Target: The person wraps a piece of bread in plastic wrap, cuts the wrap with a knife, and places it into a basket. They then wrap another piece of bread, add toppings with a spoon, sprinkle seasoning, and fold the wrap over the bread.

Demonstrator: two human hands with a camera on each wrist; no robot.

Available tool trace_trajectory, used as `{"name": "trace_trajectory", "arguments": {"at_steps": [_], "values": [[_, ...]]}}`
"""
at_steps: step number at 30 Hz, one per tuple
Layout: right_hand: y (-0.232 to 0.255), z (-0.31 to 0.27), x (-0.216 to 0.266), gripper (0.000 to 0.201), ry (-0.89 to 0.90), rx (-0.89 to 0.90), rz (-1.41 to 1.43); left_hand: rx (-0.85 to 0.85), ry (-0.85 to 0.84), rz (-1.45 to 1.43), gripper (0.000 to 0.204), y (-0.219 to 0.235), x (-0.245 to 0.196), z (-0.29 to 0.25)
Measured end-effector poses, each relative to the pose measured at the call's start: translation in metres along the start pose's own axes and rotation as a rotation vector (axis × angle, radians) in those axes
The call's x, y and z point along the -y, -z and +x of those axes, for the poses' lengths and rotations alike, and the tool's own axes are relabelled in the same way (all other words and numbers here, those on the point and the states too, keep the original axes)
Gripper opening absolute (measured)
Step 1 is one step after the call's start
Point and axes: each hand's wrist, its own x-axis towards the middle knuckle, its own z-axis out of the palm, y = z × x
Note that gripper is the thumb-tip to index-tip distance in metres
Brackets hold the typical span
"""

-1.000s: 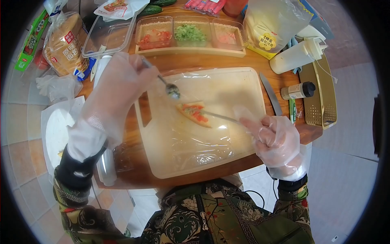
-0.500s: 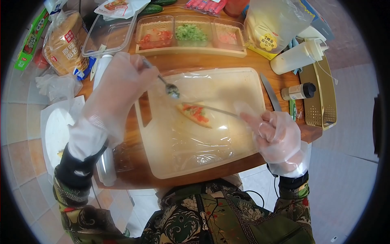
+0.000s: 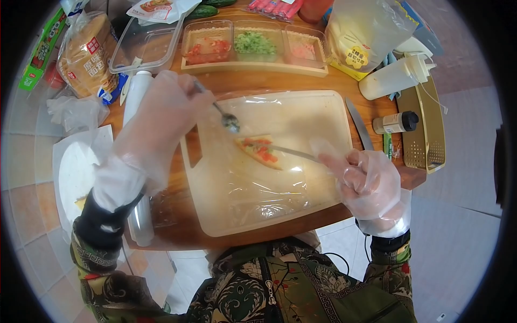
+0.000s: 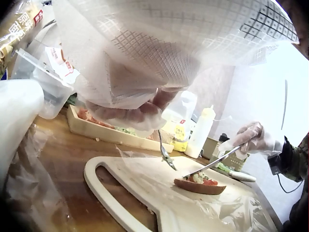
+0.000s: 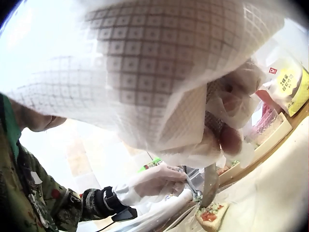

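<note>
My gloved left hand [image 3: 171, 110] pinches the handle of a metal spoon [image 3: 231, 123], its bowl holding bits of green over the cutting board [image 3: 323, 107]. Below and right of the bowl, a slice of bread [image 4: 200, 186] lies on clear film on the board, topped with chopped red and green pieces [image 3: 258, 147]. In my right hand [image 3: 371, 185], also gloved, is a table knife [image 3: 295, 154], gripped by its handle. Its blade slants down to the left, the tip at the topping. In the right wrist view the blade [image 5: 210, 186] stands close to the spoon, over the bread.
Behind the board stands a tray [image 3: 253, 67] of chopped ingredients. A larger knife [image 3: 358, 123], a seasoning jar [image 3: 396, 122] and a squeeze bottle [image 3: 390, 78] lie at the right. On the left are a film roll [image 3: 141, 220], a white plate [image 3: 75, 167] and bagged bread [image 3: 89, 59].
The knife tip rose from the topping toward the spoon, then came back down onto the bread. My left hand and the spoon have hardly moved.
</note>
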Motion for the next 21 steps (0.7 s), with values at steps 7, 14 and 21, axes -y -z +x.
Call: {"name": "trace_trajectory", "arguments": {"at_steps": [7, 14, 21], "values": [[-0.005, 0.004, -0.003, 0.047, 0.097, -0.162, -0.037, -0.007, 0.049, 0.004, 0.025, -0.007, -0.001, -0.002], [-0.012, 0.001, -0.009, 0.048, 0.139, -0.236, -0.043, -0.034, 0.002, 0.05, 0.026, -0.01, 0.015, 0.002], [-0.007, -0.019, -0.008, 0.052, -0.022, -0.213, 0.076, -0.001, 0.026, 0.037, 0.026, -0.009, 0.005, 0.001]]}}
